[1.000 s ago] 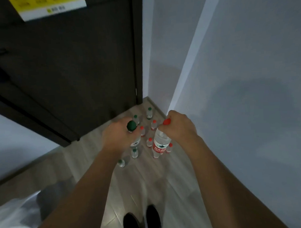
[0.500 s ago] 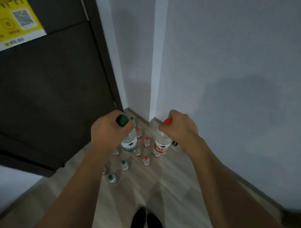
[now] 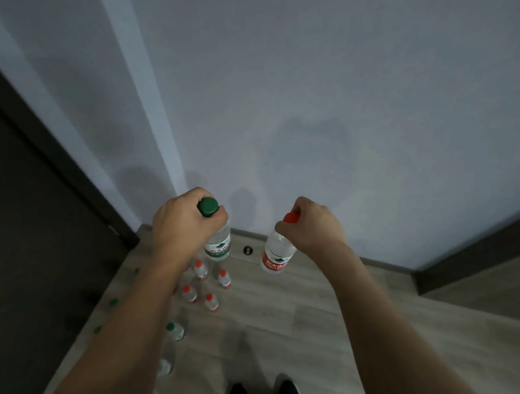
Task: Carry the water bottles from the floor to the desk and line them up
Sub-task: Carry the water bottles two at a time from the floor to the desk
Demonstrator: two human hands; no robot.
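Now, bottles in hand: the green-capped bottle (image 3: 216, 242) hangs at centre frame from the left hand (image 3: 183, 226); the red-capped bottle (image 3: 277, 256) hangs just right of centre from the right hand (image 3: 312, 224). Both are lifted clear of the floor (image 3: 286, 313).
Left grip: fingers closed around the neck just under the green cap (image 3: 208, 206), clamped on the bottle.
Right grip: fingers pinched around the neck under the red cap (image 3: 291, 217), clamped on the bottle.
Long axis, green: near vertical, cap up toward the camera, base pointing down at the floor.
Long axis, red: tilted, cap up and to the right, base swinging down and to the left, toward the other bottle.
Remaining bottles: several small-looking red-capped bottles (image 3: 209, 290) stand on the floor below the left hand; green-capped ones (image 3: 173, 331) sit at lower left, partly hidden by the left forearm.
Worktop: not in view; the carry is judged to be only starting.
Risk, slip: each bottle hangs by its neck alone, so a full bottle's weight could pull it through the fingers.
Risk, swing: the tilted red bottle could knock the green one.
Risk, feet: the shoes (image 3: 261, 392) at bottom centre stand near the floor group; a careless step could topple those bottles.
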